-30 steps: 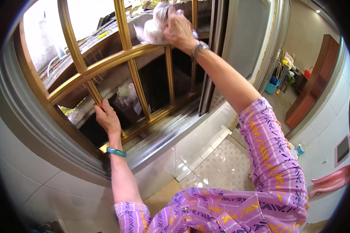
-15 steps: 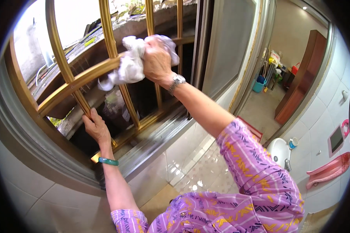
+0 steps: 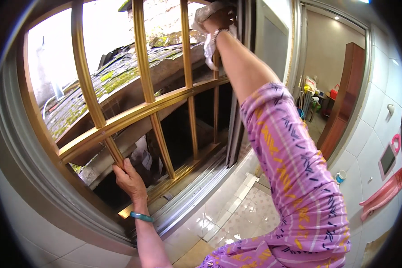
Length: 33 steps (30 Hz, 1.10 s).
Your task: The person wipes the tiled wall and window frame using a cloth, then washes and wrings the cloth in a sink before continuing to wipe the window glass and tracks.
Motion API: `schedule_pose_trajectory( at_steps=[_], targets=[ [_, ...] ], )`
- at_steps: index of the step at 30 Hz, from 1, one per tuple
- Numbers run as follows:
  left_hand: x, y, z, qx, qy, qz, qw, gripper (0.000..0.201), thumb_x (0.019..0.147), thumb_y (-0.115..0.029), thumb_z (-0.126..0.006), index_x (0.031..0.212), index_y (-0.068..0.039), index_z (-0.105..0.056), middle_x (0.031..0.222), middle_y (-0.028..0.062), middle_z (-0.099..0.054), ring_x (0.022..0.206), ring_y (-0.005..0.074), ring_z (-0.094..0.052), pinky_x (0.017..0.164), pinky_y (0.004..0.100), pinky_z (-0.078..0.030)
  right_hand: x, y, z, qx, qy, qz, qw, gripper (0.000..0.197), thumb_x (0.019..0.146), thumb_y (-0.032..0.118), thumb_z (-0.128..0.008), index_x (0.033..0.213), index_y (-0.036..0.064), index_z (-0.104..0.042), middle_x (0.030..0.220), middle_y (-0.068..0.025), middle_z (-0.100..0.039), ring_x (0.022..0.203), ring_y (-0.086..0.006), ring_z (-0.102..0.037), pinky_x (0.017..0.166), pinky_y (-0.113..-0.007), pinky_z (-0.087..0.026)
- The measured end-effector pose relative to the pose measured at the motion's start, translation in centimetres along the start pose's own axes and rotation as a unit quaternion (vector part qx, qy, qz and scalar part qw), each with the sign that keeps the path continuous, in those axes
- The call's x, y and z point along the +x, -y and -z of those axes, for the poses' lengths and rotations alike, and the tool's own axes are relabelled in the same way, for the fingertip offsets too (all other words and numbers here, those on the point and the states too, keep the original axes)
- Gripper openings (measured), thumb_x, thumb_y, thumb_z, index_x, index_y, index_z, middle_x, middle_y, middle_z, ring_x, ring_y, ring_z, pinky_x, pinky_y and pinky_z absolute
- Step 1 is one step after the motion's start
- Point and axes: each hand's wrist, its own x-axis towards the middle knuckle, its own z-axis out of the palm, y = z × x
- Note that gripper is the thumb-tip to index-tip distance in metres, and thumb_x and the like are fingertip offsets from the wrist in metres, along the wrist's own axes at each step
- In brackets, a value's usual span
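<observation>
My left hand (image 3: 131,179) is closed around a vertical bar of a gold metal window grille (image 3: 131,112), below its crossbar. A green bangle (image 3: 141,217) circles that wrist. High at the right end of the grille, my right hand (image 3: 219,21) is closed on a white cloth (image 3: 209,52). Part of the cloth hangs down beside the rightmost bar, and the rest wraps about the fingers. My right arm stretches up and away in a purple patterned sleeve (image 3: 283,134). The fingertips of the right hand are partly hidden by the cloth.
A metal window track (image 3: 196,185) runs below the grille. Beyond the bars lies a mossy tiled roof (image 3: 116,85). To the right are a frosted window pane (image 3: 274,49), a doorway with a brown cabinet (image 3: 344,98), and a tiled wall with a pink towel (image 3: 384,194).
My right hand has moved the cloth from the crossbar up and right, to the top of the rightmost bar. My left hand keeps hold of its bar as the view shifts.
</observation>
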Motion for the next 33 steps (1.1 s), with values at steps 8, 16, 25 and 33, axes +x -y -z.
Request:
schedule_pose_trajectory(
  at_steps=[8, 16, 25, 33],
  targets=[
    [-1.0, -1.1, -3.2, -0.018, 0.017, 0.009, 1.000, 0.030, 0.094, -0.025, -0.056, 0.087, 0.003, -0.049, 0.076, 0.0258, -0.057, 0.071, 0.0454, -0.054, 0.059, 0.0458, -0.042, -3.3, -8.3, -0.7, -0.004, -0.024, 0.069, 0.997, 0.050, 0.077, 0.046, -0.062, 0.109, 0.0100, -0.049, 0.092, -0.0189, -0.062, 0.086, -0.0355, -0.062, 0.071, -0.047, -0.049],
    [0.2, -0.1, -1.0, 0.003, 0.012, 0.023, 1.000, 0.035, 0.095, -0.032, -0.055, 0.089, 0.002, -0.050, 0.078, 0.0223, -0.060, 0.071, 0.0427, -0.057, 0.060, 0.0447, -0.043, -16.0, -6.8, 2.8, -0.119, 0.205, -0.085, 0.968, 0.076, 0.073, 0.038, -0.071, 0.128, -0.0033, -0.037, 0.115, -0.0254, -0.054, 0.104, -0.0311, -0.061, 0.083, -0.038, -0.054],
    [0.1, -0.1, -0.5, -0.027, 0.016, 0.031, 0.999, 0.034, 0.095, -0.033, -0.055, 0.090, 0.001, -0.050, 0.071, 0.0168, -0.058, 0.063, 0.0326, -0.056, 0.059, 0.0391, -0.044, -17.9, -8.6, 3.2, 0.085, 0.184, 0.088, 0.975, 0.027, 0.078, 0.022, -0.055, 0.088, -0.0014, -0.064, 0.090, -0.0208, -0.066, 0.090, -0.0270, -0.064, 0.082, -0.034, -0.050],
    [0.4, -0.3, -0.4, -0.020, 0.024, 0.055, 0.998, 0.033, 0.095, -0.031, -0.055, 0.088, 0.001, -0.051, 0.066, 0.0133, -0.057, 0.058, 0.0271, -0.056, 0.055, 0.0368, -0.043, -16.1, -7.0, 4.0, -0.009, 0.306, 0.061, 0.950, 0.020, 0.072, 0.022, -0.061, 0.076, 0.0038, -0.068, 0.072, -0.0137, -0.067, 0.068, -0.0258, -0.067, 0.063, -0.038, -0.053]
  ],
)
